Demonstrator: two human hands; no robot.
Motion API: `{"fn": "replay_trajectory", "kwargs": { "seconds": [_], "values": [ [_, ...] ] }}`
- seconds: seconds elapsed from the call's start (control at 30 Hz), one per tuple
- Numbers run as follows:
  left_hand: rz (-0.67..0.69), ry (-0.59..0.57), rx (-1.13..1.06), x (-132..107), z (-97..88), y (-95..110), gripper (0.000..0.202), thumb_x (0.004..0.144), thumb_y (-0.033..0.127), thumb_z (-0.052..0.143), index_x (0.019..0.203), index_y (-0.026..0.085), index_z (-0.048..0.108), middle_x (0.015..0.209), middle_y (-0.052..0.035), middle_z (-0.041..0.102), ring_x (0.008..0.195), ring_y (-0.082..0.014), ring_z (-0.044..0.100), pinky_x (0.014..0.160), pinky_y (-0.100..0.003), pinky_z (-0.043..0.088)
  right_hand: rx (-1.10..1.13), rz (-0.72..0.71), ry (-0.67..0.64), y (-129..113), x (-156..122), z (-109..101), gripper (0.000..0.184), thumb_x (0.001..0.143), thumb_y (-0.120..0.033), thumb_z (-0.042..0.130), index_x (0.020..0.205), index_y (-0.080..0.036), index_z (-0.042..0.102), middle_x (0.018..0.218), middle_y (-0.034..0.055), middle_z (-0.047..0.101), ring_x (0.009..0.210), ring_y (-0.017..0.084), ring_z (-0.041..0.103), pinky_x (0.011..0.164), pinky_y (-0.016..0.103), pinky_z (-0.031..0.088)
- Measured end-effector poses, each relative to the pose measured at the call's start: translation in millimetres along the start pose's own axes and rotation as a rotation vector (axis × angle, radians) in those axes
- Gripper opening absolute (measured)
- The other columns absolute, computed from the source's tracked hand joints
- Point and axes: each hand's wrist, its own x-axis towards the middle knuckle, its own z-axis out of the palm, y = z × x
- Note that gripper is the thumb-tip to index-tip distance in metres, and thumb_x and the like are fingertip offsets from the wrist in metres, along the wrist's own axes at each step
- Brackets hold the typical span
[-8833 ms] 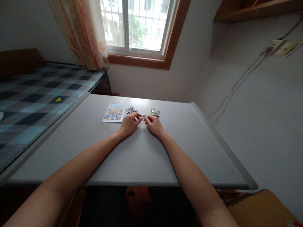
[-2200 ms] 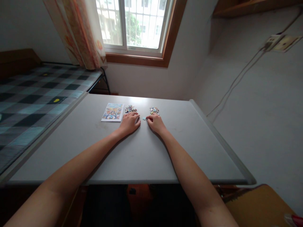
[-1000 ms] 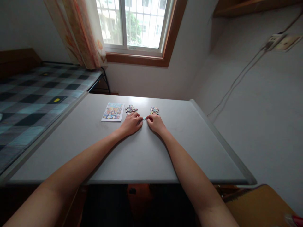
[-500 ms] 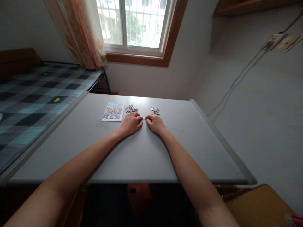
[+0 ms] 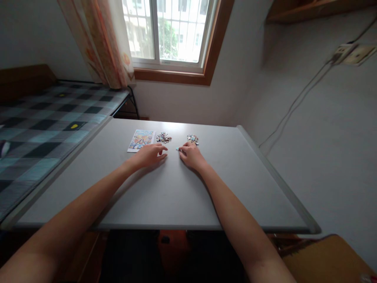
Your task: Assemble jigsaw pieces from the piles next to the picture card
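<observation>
My left hand point(image 5: 150, 154) is open above the white table point(image 5: 165, 200), thumb and fingers apart, with nothing between them. It covers the lower right corner of a printed picture sheet point(image 5: 141, 138). Just beyond its fingertips lies a loose pile of jigsaw puzzle pieces point(image 5: 163, 137). My right hand point(image 5: 191, 154) rests on the table, its fingers pinched on a small light-blue puzzle piece point(image 5: 177, 149) whose left end sticks out. Behind that hand sits a second pile of puzzle pieces point(image 5: 193, 138), partly hidden by the fingers.
A bed with a checked cover point(image 5: 59, 118) stands along the table's left side. The wall point(image 5: 309, 157) runs along the right, with a cable point(image 5: 294, 102) hanging from a socket. A wooden seat point(image 5: 326, 259) is at the lower right.
My left hand has let go of the light-blue puzzle piece, moved left and opened. My right hand stays in nearly the same place with the piece. The view has shifted slightly.
</observation>
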Motion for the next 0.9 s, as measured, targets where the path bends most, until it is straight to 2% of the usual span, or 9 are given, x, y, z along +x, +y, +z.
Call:
{"fn": "replay_trajectory", "kwargs": {
  "seconds": [0.07,0.13,0.23,0.47,0.73,0.9],
  "values": [
    [-0.035,0.012,0.020,-8,2.3,-4,0.033,0.085,0.042,0.046,0.103,0.024,0.068,0.077,-0.0018,0.066,0.068,-0.0154,0.059,0.066,-0.026,0.044,-0.072,-0.027,-0.032,-7,-3,1,0.031,0.086,-0.035,0.054,0.109,-0.018,0.067,0.114,0.0118,0.057,0.107,0.025,0.045,0.097,0.040,0.036],
    [-0.105,0.076,0.032,-13,7.2,-8,0.034,0.085,0.042,0.045,0.101,0.024,0.068,0.075,-0.0014,0.065,0.066,-0.0152,0.058,0.064,-0.025,0.043,-0.103,-0.036,-0.039,-14,-5,4,0.039,0.087,-0.044,0.052,0.116,-0.020,0.064,0.122,0.0121,0.053,0.114,0.029,0.040,0.098,0.044,0.034],
    [-0.151,0.125,0.026,-15,15.3,-12,0.032,0.085,0.041,0.045,0.097,0.023,0.069,0.070,-0.0011,0.064,0.064,-0.0152,0.058,0.061,-0.025,0.041,-0.120,-0.053,-0.046,-24,-6,10,0.049,0.088,-0.051,0.047,0.127,-0.022,0.055,0.129,0.0128,0.049,0.118,0.031,0.036,0.098,0.047,0.032],
    [-0.160,0.151,-0.021,-16,20.4,-11,0.031,0.085,0.039,0.046,0.097,0.023,0.069,0.072,-0.0010,0.064,0.064,-0.0146,0.057,0.061,-0.024,0.040,-0.105,-0.087,-0.061,-29,-6,14,0.054,0.091,-0.052,0.039,0.133,-0.019,0.049,0.136,0.0129,0.046,0.123,0.030,0.034,0.101,0.046,0.030],
    [-0.154,0.168,-0.056,-19,20.4,-11,0.031,0.085,0.039,0.047,0.097,0.021,0.069,0.072,-0.0014,0.064,0.064,-0.0143,0.057,0.062,-0.024,0.041,-0.146,-0.088,-0.072,-36,-8,20,0.053,0.092,-0.054,0.036,0.135,-0.024,0.047,0.140,0.0091,0.045,0.127,0.031,0.032,0.103,0.047,0.026],
    [-0.138,0.171,-0.054,-18,21.2,-13,0.031,0.085,0.038,0.047,0.097,0.020,0.070,0.071,-0.0017,0.064,0.064,-0.0139,0.056,0.061,-0.023,0.040,-0.168,-0.099,-0.071,-39,-8,21,0.055,0.093,-0.053,0.033,0.138,-0.021,0.043,0.142,0.0095,0.043,0.128,0.029,0.032,0.104,0.045,0.027]
  ]
}}
